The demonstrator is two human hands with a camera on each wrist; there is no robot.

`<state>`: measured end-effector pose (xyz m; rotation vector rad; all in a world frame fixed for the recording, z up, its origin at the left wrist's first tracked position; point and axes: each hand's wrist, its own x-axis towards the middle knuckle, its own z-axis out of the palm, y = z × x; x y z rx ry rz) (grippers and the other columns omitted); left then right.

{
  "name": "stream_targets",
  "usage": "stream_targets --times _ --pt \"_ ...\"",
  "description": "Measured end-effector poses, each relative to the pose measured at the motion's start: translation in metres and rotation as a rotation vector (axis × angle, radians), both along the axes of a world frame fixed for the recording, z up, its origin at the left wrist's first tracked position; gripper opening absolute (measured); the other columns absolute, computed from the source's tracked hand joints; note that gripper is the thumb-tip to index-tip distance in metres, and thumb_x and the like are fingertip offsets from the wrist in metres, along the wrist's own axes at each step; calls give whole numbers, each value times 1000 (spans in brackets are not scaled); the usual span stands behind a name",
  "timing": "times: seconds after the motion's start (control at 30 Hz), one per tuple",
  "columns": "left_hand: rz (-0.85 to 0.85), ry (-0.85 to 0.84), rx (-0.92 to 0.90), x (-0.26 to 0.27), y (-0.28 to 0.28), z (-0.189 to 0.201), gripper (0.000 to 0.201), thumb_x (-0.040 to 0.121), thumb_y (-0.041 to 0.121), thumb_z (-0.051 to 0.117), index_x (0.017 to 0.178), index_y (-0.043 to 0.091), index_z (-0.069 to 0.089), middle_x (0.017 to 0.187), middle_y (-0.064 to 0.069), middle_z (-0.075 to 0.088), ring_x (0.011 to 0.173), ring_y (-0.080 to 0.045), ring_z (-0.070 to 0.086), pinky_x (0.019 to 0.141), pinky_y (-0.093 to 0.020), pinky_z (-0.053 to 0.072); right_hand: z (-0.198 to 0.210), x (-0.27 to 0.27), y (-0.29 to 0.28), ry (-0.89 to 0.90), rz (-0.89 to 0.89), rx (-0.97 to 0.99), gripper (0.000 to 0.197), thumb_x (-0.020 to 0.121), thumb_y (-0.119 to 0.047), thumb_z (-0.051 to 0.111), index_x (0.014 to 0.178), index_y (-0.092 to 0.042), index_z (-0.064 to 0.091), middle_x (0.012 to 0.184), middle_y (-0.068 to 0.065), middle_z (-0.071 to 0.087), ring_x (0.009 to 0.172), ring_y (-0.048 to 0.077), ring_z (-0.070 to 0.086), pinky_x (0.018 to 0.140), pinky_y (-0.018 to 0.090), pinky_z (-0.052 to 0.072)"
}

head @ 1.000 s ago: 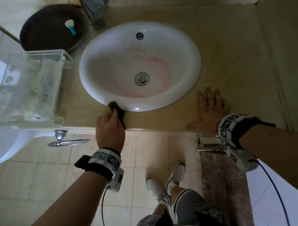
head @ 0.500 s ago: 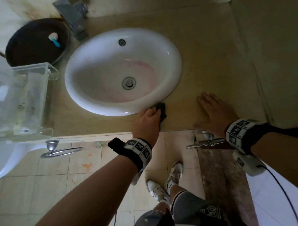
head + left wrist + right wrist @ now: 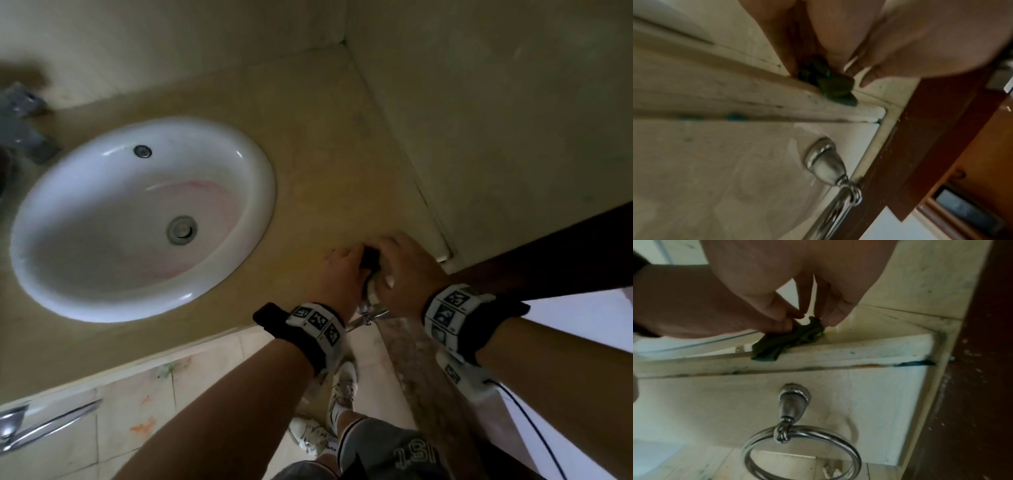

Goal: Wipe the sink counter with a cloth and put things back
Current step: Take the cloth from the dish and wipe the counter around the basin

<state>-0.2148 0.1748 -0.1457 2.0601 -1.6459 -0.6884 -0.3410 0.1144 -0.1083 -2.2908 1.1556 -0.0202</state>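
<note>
Cloth pinched between both hands, on counter edge

Place: bathroom
Basin: white oval sink set in a beige stone bench
Fitting: chrome towel ring
Floor: tiles

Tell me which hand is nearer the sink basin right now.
Left. The left hand sits on the counter between the sink basin and the dark cloth; the right hand is on the cloth's far side, towards the side wall. Both hands touch the cloth.
</note>
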Motion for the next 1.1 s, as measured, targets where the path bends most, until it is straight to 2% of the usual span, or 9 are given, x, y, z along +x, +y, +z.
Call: stream_targets --times 0.07,0.13,0.3,0.47,0.57,0.7,0.93,1.03,1.1 --pt "37 60 -11 18 7 3 33 93 15 50 125 10 57 126 -10 56 111 -29 55 97 -29 41 -3 8 6 46 77 -1 61 78 -36 61 134 -20 44 132 2 45 119 22 46 99 35 45" --pt "65 17 2 37 16 2 34 92 11 53 125 5 58 132 -12 54 116 -29 54 99 -24 36 -11 17 7 135 110 -44 62 81 -48 59 135 -19 45 137 3 44 122 24 42 102 36 42" --pt "1 -94 83 47 22 -4 22 87 18 59 104 9 71 122 -10 62 107 -32 58 94 -38 47 -29 27 -3 212 190 -125 45 94 -28 51 138 -23 46 151 -2 36 131 26 34 109 36 33" --pt "-25 -169 1 46 21 -5 19 80 16 65 96 9 73 107 -8 69 90 -32 62 77 -42 55 -19 -4 -43 447 -17 -150 45 99 -24 40 144 -26 36 155 -2 27 126 30 37 104 36 36" --pt "-35 -207 -4 46 19 -4 18 79 17 66 94 10 74 103 -7 70 87 -32 63 74 -41 56 -10 -4 -42 428 2 -135 43 97 -19 43 141 -23 42 153 -1 32 127 28 37 106 37 37" --pt "-58 -202 39 46 19 2 25 88 22 58 106 12 71 118 -3 65 102 -27 58 87 -38 51 -7 21 -63 271 1 -173 39 97 -18 43 135 -20 50 145 3 42 123 31 41 99 39 41" --pt "-75 -240 -26 47 20 2 19 85 19 63 96 10 75 105 -5 71 90 -28 63 78 -32 52 -15 9 -66 567 -15 -198 28 93 -11 41 116 -9 59 118 14 60 106 31 56 91 36 42" --pt "-93 -276 -44 47 20 5 13 81 17 67 87 10 76 94 -4 72 80 -27 64 69 -29 52 -13 -14 -38 658 27 -197 30 94 -12 43 120 -9 55 119 12 59 107 29 57 88 35 44" --pt "-105 -266 -10 46 20 7 17 85 19 62 92 9 74 98 -5 70 86 -29 61 72 -32 50 -19 -32 -15 719 62 -164 24 93 -14 46 114 -12 59 121 11 58 110 28 56 91 35 45"
